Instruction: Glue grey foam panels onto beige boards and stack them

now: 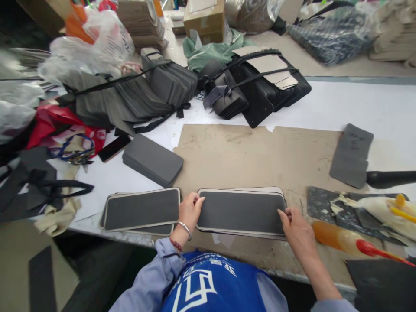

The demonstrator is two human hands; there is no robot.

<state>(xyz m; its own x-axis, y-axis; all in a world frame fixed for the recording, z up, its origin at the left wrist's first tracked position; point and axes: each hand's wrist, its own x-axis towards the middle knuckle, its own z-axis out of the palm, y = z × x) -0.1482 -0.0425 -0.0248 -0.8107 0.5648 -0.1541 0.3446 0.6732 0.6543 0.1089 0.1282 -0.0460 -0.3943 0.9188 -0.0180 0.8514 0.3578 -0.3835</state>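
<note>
A dark grey rectangular pad (pixel 241 211) with a pale border lies on a brown cardboard sheet (pixel 247 151) at the table's front. My left hand (pixel 189 211) pinches the pad's left end, fingers curled on its edge. My right hand (pixel 294 227) presses its fingertips on the pad's right end. More pale sheets lie under the pad. To the left, a stack of similar bordered pads (pixel 140 209) rests flat near the table edge.
A loose stack of grey foam pieces (pixel 152 160) and a phone (pixel 113 148) lie at left. Tied bundles of grey (pixel 136 93) and black (pixel 260 86) pieces sit behind. A single grey piece (pixel 351 155), a black handle (pixel 390 178) and a glue bottle with red tip (pixel 351 243) are at right.
</note>
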